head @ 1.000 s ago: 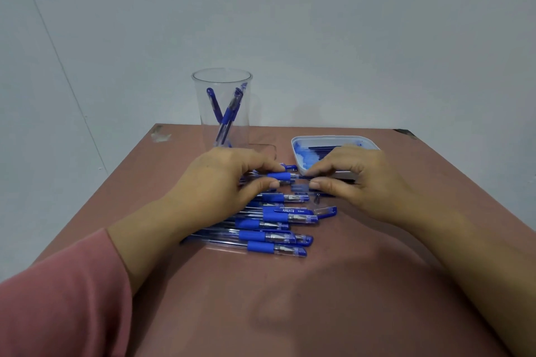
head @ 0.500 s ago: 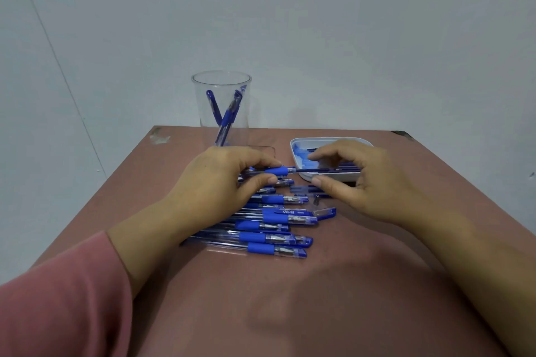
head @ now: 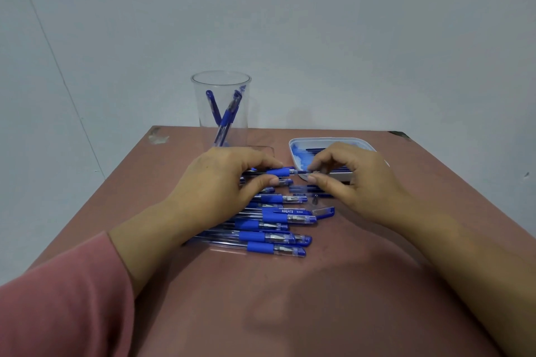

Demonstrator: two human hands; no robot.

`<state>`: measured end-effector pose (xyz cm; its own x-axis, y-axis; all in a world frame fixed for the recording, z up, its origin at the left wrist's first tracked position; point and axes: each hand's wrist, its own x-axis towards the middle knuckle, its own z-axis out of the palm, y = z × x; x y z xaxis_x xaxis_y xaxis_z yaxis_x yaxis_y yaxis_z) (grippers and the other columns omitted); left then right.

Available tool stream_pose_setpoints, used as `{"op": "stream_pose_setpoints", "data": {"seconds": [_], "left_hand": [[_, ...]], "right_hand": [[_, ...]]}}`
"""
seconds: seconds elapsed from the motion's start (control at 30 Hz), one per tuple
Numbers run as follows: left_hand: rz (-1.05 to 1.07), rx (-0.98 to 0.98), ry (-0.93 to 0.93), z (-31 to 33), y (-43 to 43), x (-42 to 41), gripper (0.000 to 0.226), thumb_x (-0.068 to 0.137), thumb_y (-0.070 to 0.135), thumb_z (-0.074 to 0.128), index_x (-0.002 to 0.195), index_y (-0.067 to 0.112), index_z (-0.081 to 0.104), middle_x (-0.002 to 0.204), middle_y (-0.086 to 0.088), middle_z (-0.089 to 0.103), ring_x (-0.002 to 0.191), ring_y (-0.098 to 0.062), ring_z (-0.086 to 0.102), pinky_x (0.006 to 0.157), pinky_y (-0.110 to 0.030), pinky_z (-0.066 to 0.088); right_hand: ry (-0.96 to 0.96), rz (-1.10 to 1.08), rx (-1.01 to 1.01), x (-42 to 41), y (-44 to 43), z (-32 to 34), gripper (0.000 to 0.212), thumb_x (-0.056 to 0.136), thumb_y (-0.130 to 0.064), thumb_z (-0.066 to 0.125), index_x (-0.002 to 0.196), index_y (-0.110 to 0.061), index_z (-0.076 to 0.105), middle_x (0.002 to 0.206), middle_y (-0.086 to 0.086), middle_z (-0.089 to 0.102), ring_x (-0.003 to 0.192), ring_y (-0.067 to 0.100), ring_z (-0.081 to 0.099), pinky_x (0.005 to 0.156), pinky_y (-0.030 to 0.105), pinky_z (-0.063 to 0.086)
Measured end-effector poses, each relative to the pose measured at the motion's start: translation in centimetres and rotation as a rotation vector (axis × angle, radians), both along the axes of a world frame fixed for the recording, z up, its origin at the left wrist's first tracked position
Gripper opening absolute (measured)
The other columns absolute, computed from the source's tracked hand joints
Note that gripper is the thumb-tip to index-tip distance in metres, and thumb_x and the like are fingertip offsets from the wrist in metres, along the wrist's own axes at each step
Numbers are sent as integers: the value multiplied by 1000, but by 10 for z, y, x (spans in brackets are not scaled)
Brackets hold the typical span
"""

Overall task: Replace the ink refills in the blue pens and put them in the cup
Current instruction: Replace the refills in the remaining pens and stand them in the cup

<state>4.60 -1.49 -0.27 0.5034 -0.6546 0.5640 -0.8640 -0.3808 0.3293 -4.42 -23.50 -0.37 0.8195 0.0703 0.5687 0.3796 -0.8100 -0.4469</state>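
Your left hand [head: 220, 182] grips the pen [head: 280, 172] by its rubbery blue sleeve, above the far end of the pile [head: 272, 223]; your right hand [head: 356, 182] pinches the thin refill [head: 303, 171]. It's light and probably bendy, so hold it close to the barrel.

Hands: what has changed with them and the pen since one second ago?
The left hand has lifted the pen it grips slightly off the pile. The right hand has followed and now pinches at the pen's tip end. The cup, the tray and the loose cap stayed as they were.
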Motion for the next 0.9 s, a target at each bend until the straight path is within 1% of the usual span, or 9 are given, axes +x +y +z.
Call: {"op": "stream_pose_setpoints", "data": {"seconds": [0.1, 0.23, 0.37, 0.5, 0.57, 0.67, 0.73, 0.8, 0.9], "left_hand": [[-6, 14, -8, 0, -1, -1, 29, 84, 48, 58, 110, 41, 69, 81, 39, 53, 80, 13, 56, 72, -14, 48], [3, -10, 22, 0, 1, 1, 25, 84, 44, 63, 109, 41, 69, 82, 41, 54, 83, 13, 57, 74, -15, 49], [1, -7, 25, 0, 1, 1, 23, 85, 42, 65, 108, 42, 69, 81, 43, 54, 85, 14, 57, 75, -16, 50], [-3, -19, 36, 0, 1, 1, 23, 85, 40, 66, 108, 41, 69, 88, 35, 62, 88, 9, 60, 77, -21, 53], [-1, -14, 40, 0, 1, 1, 23, 85, 40, 66, 108, 41, 69, 87, 36, 61, 88, 9, 60, 77, -22, 53], [-1, -6, 43, 0, 1, 2, 23, 85, 41, 66, 108, 42, 69, 82, 42, 55, 88, 10, 59, 77, -22, 53], [-3, -8, 44, 0, 1, 2, 23, 85, 40, 66, 108, 42, 69, 81, 43, 54, 89, 10, 59, 77, -22, 53], [-4, -11, 44, 0, 1, 2, 23, 85, 40, 66, 108, 42, 69, 81, 44, 53, 89, 12, 58, 77, -21, 53], [-8, -7, 31, 0, 1, 2, 25, 85, 40, 65, 109, 41, 69, 82, 44, 53, 87, 13, 58, 77, -20, 53]], "right_hand": [[41, 46, -4, 3, 2, -2, 19, 88, -21, 68, 99, -36, 67, 92, -18, 63, 91, 5, 60, 81, 18, 46], [77, 12, -71, 4, -15, -1, 25, 90, -26, 64, 106, -45, 61, 95, -23, 59, 95, 1, 56, 85, 18, 43], [195, -27, -284, 8, -29, -6, 22, 86, -34, 64, 104, -45, 69, 93, -21, 54, 97, 4, 47, 85, 25, 38], [258, -28, -362, 9, -23, -5, 20, 85, -31, 71, 101, -43, 71, 91, -21, 50, 97, 9, 43, 87, 27, 37], [283, -27, -379, 9, -21, -3, 16, 85, -32, 70, 98, -42, 72, 92, -20, 50, 98, 9, 42, 87, 28, 37], [222, -19, -269, 4, -20, 0, 13, 86, -30, 69, 92, -41, 69, 91, -19, 57, 96, 3, 50, 85, 22, 40], [137, -25, -58, 0, -16, 4, 15, 86, -22, 70, 87, -37, 66, 88, -20, 63, 90, 1, 59, 81, 15, 44], [79, -23, 103, -3, -11, 7, 16, 85, -14, 70, 85, -30, 66, 83, -16, 66, 82, 0, 61, 76, 9, 43], [60, 8, 197, -4, -3, 7, 15, 85, -12, 70, 87, -26, 67, 82, -12, 66, 78, 2, 61, 75, 9, 43]]}}
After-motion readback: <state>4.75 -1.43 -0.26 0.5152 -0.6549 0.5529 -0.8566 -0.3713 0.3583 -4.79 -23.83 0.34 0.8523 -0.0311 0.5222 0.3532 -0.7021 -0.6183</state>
